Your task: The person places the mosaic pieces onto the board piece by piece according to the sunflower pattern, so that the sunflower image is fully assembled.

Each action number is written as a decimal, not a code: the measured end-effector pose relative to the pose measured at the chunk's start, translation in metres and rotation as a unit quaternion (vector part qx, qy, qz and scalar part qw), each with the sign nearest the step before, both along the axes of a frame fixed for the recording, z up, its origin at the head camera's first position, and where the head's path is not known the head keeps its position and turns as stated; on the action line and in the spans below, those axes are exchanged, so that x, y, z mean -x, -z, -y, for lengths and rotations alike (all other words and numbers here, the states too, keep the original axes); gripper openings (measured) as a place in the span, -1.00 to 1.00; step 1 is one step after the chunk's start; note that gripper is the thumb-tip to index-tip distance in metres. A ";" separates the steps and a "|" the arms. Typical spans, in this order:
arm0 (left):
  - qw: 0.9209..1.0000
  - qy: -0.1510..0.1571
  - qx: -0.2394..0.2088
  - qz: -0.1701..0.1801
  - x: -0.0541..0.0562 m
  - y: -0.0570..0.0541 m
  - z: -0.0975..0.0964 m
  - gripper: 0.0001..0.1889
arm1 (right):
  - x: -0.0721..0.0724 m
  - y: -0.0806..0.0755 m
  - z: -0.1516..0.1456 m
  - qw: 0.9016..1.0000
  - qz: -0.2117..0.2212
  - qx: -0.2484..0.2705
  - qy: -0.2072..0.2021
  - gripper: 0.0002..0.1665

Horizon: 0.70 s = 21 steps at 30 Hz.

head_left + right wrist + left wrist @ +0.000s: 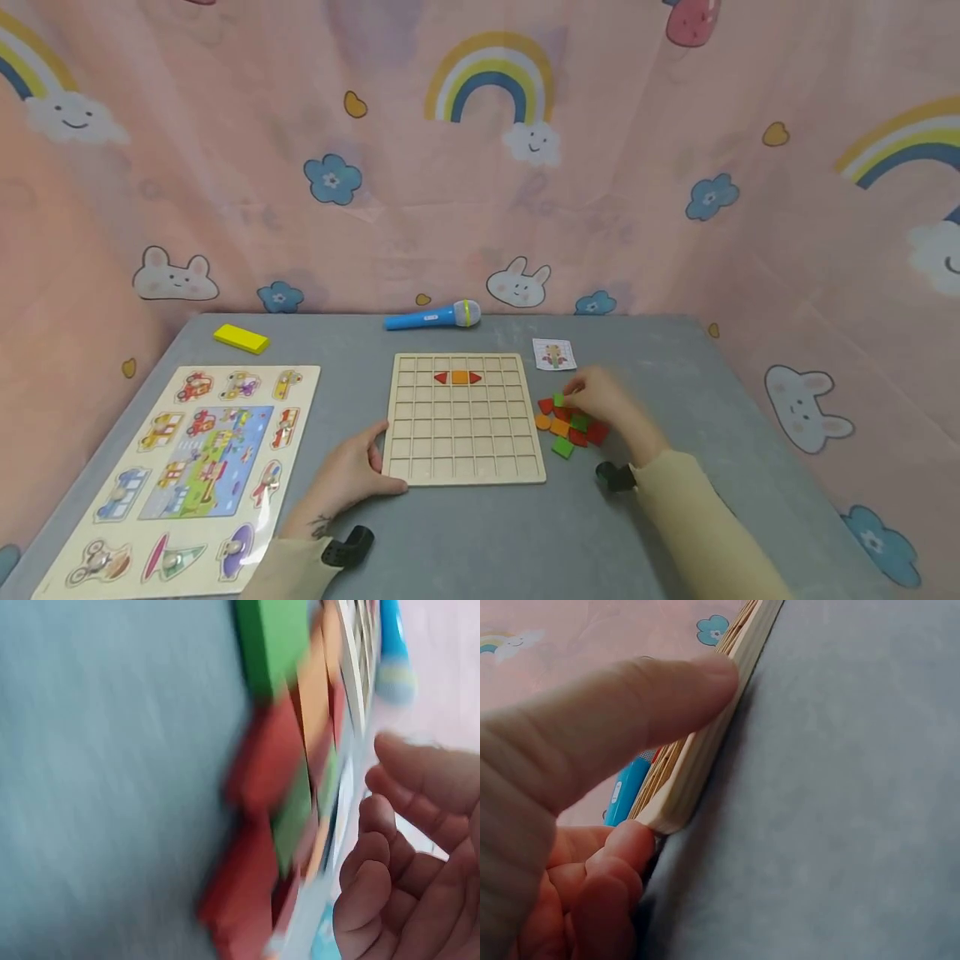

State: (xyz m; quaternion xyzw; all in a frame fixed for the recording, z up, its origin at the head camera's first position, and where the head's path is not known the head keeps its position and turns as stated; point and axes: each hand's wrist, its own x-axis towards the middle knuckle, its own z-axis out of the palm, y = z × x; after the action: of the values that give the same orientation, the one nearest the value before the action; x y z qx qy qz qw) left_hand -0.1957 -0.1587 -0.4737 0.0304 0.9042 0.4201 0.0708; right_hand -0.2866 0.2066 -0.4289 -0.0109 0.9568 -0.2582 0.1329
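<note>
A square wooden grid board (462,433) lies in front of me, with an orange square (460,377) between two red triangles (440,378) in an upper row. My left hand (352,467) holds the board's near left corner, thumb along the near edge and curled fingers at the left side. To the right of the board is a pile of red, green and orange pieces (559,427). My right hand (607,408) is over the pile's far side, fingertips close to a green piece (558,400). In the right wrist view its fingers are loosely bent, with no piece visible between them.
A small picture card (554,354) lies beyond the pile. Behind the board is a blue toy microphone (432,316). On the left are a vehicle puzzle board (307,385) and a yellow block (241,338). A patterned pink curtain (420,225) hangs behind the grey table.
</note>
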 end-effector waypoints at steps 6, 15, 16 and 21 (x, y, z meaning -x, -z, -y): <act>1.000 -0.004 0.011 0.002 0.000 0.002 0.000 0.04 | -0.012 0.003 0.032 0.995 0.015 -0.077 -0.065 -0.75; 1.000 -0.005 0.006 -0.002 0.000 0.002 0.000 0.03 | -0.013 -0.002 0.041 0.997 0.019 -0.056 -0.041 -0.75; 1.000 -0.005 0.007 -0.001 0.000 0.002 0.000 0.03 | -0.012 -0.004 0.042 0.999 0.020 -0.028 -0.032 -0.75; 1.000 -0.006 0.008 -0.002 0.000 0.002 0.000 0.02 | -0.007 -0.013 0.068 0.986 0.050 0.154 0.030 -0.83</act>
State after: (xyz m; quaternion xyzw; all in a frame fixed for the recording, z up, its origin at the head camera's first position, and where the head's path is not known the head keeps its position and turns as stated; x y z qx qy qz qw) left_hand -0.1958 -0.1586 -0.4762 0.0249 0.9079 0.4132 0.0668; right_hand -0.2797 0.1386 -0.4155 0.0104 0.8978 -0.4062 0.1700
